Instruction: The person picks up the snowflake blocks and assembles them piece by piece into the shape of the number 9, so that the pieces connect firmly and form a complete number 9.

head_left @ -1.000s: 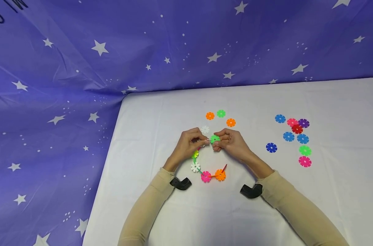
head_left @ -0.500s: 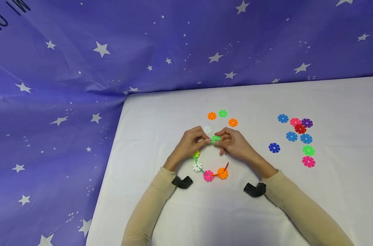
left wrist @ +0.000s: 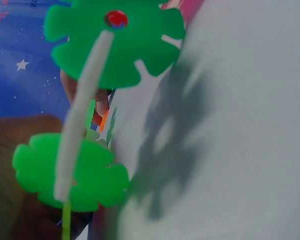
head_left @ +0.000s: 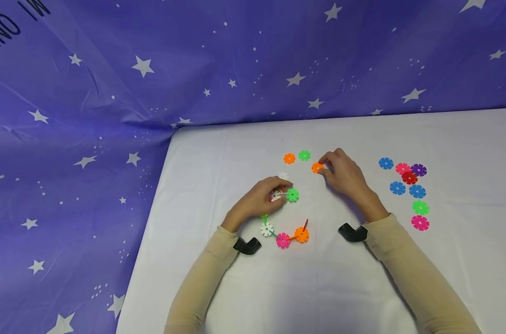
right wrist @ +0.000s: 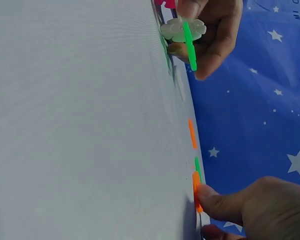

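Observation:
My left hand [head_left: 259, 198] grips a chain of slotted plastic discs between thumb and fingers. A white disc [right wrist: 170, 31] sits at its fingertips in the right wrist view. The chain's end, a green disc [head_left: 292, 195], sticks out to the right. Past the hand the chain curves toward me through a white disc [head_left: 267, 229], a pink disc [head_left: 283, 240] and an orange disc [head_left: 301, 235], ending in a red disc [head_left: 305, 225] seen edge-on. My right hand [head_left: 348, 175] pinches a loose orange disc [head_left: 317, 168] at its right edge, at the tabletop.
Beyond the left hand lie another orange disc [head_left: 289, 158], a loose green disc [head_left: 304, 155] and a partly hidden white disc [head_left: 283, 176]. Several discs, including a dark red disc [head_left: 409, 178], are scattered at the right of the white-covered table [head_left: 465, 269]. A starry blue cloth [head_left: 253, 60] hangs behind.
My right hand has let go of the chain's green disc and moved away and right to the loose orange disc. The left hand stays on the chain, its fingers slightly more spread.

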Motion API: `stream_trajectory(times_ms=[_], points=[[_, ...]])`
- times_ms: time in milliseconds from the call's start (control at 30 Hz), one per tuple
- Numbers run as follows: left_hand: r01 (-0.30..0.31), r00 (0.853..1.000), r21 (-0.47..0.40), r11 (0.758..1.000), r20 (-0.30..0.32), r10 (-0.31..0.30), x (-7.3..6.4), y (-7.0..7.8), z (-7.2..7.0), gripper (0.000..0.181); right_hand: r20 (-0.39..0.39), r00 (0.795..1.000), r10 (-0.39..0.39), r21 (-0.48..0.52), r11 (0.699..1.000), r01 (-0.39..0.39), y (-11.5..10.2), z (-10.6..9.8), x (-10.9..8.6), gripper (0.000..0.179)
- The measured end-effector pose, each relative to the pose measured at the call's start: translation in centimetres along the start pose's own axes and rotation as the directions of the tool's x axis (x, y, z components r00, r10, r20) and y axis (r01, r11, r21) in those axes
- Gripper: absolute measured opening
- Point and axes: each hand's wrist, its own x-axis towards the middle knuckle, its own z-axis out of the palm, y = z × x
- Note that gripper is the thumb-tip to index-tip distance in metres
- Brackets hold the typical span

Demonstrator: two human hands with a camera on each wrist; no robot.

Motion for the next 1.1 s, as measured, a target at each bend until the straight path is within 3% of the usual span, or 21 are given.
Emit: stream_trajectory(times_ms=[133,267,367,500,633,833,1100], points=[[0.009,0.999,0.074,0.997,0.032,-0.012,0.5,0.4,0.1,0.048,0.023,1.000,-0.004,0.026,1.000,0.003,-0.2,0.2,-0.3,0.012],[0.018,0.999,0.133,0.991,0.043,-0.024,0.8,0.8,-0.1,0.044,0.074,0.997,-0.039,0.008,0.999,0.038,-0.5,0.3,-0.8,0.024],[0.016,0.999,0.139,0.990,0.046,-0.022,0.8,0.8,-0.3,0.044,0.101,0.993,-0.054,-0.026,0.998,0.057,-0.6,0.3,-1.1,0.034],[0.001,0.999,0.109,0.994,0.048,-0.007,0.8,0.6,-0.3,0.041,0.111,0.993,-0.041,-0.015,0.999,0.043,-0.8,0.2,-1.5,0.031],[-0.003,1.000,0.097,0.995,-0.007,0.003,0.8,0.4,0.0,0.036,0.118,0.988,-0.096,0.067,0.994,0.089,-0.9,0.4,-2.2,0.022],[0.036,0.994,0.118,0.992,-0.106,-0.023,1.0,0.7,0.6,0.034,0.134,0.962,-0.240,0.226,0.952,0.206,-1.7,1.2,-2.9,0.016],[0.063,0.993,0.112,0.992,-0.108,-0.051,0.9,1.0,0.5,0.036,0.170,0.962,-0.212,0.257,0.952,0.165,-2.6,1.8,-3.3,0.016]])
